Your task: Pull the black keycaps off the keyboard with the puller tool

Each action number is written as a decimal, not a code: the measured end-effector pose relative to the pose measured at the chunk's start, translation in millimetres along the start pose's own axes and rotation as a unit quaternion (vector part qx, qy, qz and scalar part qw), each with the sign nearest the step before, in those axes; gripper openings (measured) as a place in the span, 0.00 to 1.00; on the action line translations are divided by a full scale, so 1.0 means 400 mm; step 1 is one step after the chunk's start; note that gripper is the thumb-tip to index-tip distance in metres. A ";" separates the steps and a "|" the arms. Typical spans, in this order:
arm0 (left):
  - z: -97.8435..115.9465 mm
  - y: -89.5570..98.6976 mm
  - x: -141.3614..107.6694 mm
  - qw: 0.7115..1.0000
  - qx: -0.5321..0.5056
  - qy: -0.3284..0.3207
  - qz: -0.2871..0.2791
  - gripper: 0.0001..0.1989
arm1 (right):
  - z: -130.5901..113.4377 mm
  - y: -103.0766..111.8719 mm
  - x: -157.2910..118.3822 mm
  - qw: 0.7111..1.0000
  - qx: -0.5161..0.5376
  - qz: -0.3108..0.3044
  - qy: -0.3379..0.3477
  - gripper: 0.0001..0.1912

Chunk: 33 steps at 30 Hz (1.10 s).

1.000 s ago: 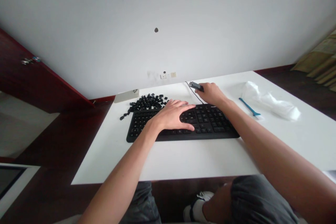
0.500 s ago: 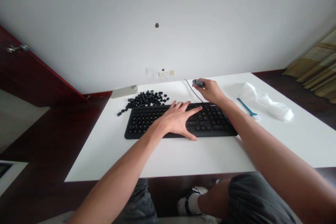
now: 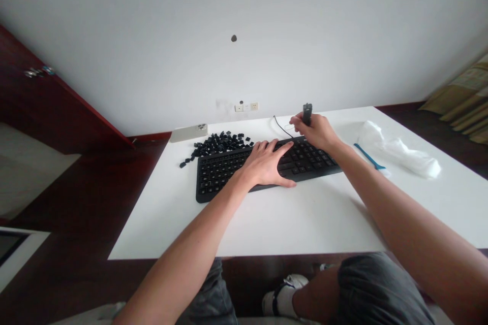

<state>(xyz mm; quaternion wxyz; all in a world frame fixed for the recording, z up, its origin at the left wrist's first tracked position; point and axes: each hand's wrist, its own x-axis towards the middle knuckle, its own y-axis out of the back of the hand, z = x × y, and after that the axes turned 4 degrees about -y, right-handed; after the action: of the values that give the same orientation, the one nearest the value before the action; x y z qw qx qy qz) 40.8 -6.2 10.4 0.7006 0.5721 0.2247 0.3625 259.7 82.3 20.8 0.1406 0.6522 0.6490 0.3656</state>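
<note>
A black keyboard (image 3: 217,175) lies at a slight slant on the white table, and several of its keys are off on the left part. Across its middle rests my left hand (image 3: 265,162), fingers spread. My right hand (image 3: 314,129) is closed around a dark tool (image 3: 307,111) over the keyboard's back right edge; a thin wire loop shows by the fingertips. Behind the keyboard's left part lies a pile of loose black keycaps (image 3: 219,143).
A light phone (image 3: 188,133) lies at the table's back left. On the right are a blue-handled brush (image 3: 369,156) and a crumpled white plastic bag (image 3: 404,155). The keyboard's cable (image 3: 282,127) runs off behind it.
The keyboard has turned, its right end now farther back. In my right hand the tool has swung from lying sideways to pointing up. My left hand stays spread on the keys.
</note>
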 end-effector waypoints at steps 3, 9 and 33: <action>-0.022 -0.002 0.004 0.999 -0.020 -0.005 0.027 0.58 | -0.019 0.015 -0.004 0.999 0.023 -0.033 -0.003 0.21; -0.064 0.006 0.018 0.970 -0.116 -0.013 0.212 0.15 | -0.054 0.029 -0.025 0.986 0.055 -0.152 0.032 0.22; -0.066 0.005 0.019 0.941 -0.220 0.059 0.251 0.07 | -0.119 0.020 -0.056 0.957 0.167 -0.235 -0.041 0.17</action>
<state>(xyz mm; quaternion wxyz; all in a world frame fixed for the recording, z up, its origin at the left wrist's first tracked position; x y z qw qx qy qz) 25.8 16.7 6.4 0.6808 0.4189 0.0287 0.6002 236.8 46.0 52.4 0.1378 0.5095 0.8298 0.1814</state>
